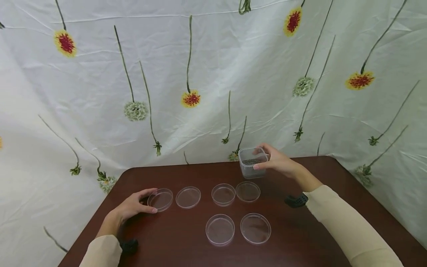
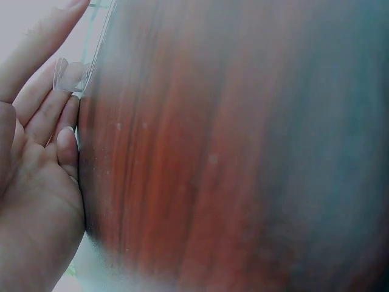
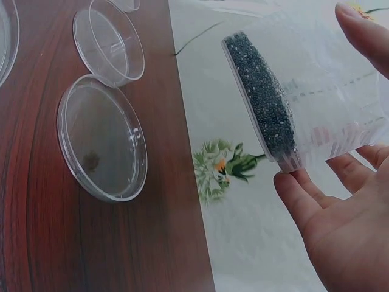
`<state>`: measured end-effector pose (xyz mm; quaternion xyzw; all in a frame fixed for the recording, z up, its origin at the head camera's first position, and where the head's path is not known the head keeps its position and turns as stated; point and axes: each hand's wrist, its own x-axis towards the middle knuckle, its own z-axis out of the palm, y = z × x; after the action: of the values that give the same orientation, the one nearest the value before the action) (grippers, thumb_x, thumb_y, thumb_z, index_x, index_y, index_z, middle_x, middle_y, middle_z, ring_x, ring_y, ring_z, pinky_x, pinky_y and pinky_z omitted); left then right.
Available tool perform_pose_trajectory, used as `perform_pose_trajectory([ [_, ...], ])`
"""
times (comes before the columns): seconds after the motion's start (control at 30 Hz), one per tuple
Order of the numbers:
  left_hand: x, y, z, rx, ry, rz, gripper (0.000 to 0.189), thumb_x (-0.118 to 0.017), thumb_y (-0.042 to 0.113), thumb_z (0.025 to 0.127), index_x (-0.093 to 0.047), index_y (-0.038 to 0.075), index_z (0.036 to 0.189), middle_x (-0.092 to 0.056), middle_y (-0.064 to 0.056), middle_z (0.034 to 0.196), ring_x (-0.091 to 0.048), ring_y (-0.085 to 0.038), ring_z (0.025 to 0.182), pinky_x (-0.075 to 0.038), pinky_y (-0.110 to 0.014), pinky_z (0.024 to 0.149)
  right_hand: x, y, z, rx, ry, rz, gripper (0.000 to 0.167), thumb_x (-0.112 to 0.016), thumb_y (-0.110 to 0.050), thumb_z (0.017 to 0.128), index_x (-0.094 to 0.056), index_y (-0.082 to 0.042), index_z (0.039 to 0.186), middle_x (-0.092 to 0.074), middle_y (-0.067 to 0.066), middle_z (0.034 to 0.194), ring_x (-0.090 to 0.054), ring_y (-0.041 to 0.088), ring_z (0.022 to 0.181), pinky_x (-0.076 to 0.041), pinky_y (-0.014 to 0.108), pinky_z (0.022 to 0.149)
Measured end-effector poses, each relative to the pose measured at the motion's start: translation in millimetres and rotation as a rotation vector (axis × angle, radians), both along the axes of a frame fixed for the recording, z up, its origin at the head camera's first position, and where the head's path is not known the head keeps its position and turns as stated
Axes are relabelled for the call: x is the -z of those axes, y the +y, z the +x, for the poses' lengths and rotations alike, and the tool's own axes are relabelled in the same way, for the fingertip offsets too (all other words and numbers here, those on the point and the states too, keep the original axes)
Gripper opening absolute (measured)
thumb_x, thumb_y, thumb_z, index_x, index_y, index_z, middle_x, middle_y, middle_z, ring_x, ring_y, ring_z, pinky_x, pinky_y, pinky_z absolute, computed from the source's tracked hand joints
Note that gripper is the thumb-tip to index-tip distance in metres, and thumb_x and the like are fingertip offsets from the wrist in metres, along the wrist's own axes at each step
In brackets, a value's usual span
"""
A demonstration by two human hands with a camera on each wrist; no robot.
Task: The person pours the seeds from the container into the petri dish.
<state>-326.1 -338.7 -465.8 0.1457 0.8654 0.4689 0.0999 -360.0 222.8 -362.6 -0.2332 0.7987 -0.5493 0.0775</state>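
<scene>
My left hand (image 1: 132, 204) grips the leftmost clear petri dish (image 1: 160, 200) by its sides, thumb in front and fingers behind. In the left wrist view, part of that dish's clear rim (image 2: 73, 76) shows by the fingers. At the table's back edge, my right hand (image 1: 279, 162) holds a clear plastic tub (image 1: 252, 171) from its right side, raised off the table. Small dark grains (image 3: 260, 91) lie in its bottom, seen in the right wrist view. The tub is above and just behind another petri dish (image 1: 248, 191).
Two more petri dishes, one left of centre (image 1: 188, 197) and one near the middle (image 1: 223, 194), share the back row. Nearer stand a front-left dish (image 1: 220, 230) and a front-right dish (image 1: 255, 228). A flowered white cloth (image 1: 213, 74) hangs behind the dark wooden table (image 1: 173, 237).
</scene>
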Motion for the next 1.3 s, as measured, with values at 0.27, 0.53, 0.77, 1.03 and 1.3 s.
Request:
perform_pose_trajectory([
  [0.27, -1.1, -1.9, 0.8, 0.006, 0.006, 0.004, 0.083, -0.088, 0.016, 0.085, -0.044, -0.005, 0.152, -0.049, -0.027, 0.148, -0.041, -0.046, 0.137, -0.043, -0.052, 0.104, -2.8, -22.6, -5.1, 0.002, -0.009, 0.003, 0.076, -0.083, -0.014, 0.088, -0.038, 0.001, 0.147, -0.043, 0.023, 0.148, -0.037, 0.043, 0.141, -0.043, 0.051, 0.1],
  [0.53, -1.0, -0.9, -0.5, -0.005, -0.003, 0.018, 0.083, -0.088, 0.015, 0.085, -0.044, -0.005, 0.152, -0.049, -0.027, 0.149, -0.041, -0.046, 0.137, -0.041, -0.056, 0.106, -4.0, -38.1, -10.4, -0.015, 0.017, 0.048, 0.073, -0.084, -0.017, 0.087, -0.041, 0.003, 0.142, -0.04, 0.023, 0.148, -0.04, 0.041, 0.138, -0.043, 0.05, 0.099],
  [0.77, 0.4, -2.5, -1.0, -0.011, -0.026, 0.008, 0.083, -0.088, 0.017, 0.085, -0.045, -0.003, 0.153, -0.05, -0.025, 0.148, -0.043, -0.044, 0.136, -0.046, -0.043, 0.101, -4.0, -57.9, -14.3, 0.006, 0.025, 0.084, 0.075, -0.086, -0.021, 0.085, -0.042, -0.003, 0.143, -0.038, 0.019, 0.152, -0.041, 0.044, 0.138, -0.046, 0.052, 0.097],
  [1.03, 2.8, -2.8, -0.8, 0.003, -0.021, 0.017, 0.082, -0.087, 0.017, 0.086, -0.044, -0.004, 0.153, -0.049, -0.026, 0.148, -0.043, -0.044, 0.135, -0.048, -0.037, 0.098, 5.4, -86.0, -18.7, 0.043, 0.064, 0.128, 0.09, -0.088, -0.031, 0.084, -0.037, -0.005, 0.153, -0.042, 0.015, 0.15, -0.043, 0.039, 0.135, -0.044, 0.052, 0.1],
  [1.3, 1.9, -3.5, -0.1, 0.0, -0.009, 0.018, 0.082, -0.088, 0.015, 0.085, -0.045, -0.004, 0.152, -0.049, -0.027, 0.147, -0.041, -0.046, 0.137, -0.042, -0.056, 0.105, 7.8, -118.2, -21.8, 0.023, 0.1, 0.099, 0.089, -0.089, -0.027, 0.082, -0.037, -0.006, 0.152, -0.047, 0.012, 0.147, -0.044, 0.035, 0.135, -0.046, 0.05, 0.099],
])
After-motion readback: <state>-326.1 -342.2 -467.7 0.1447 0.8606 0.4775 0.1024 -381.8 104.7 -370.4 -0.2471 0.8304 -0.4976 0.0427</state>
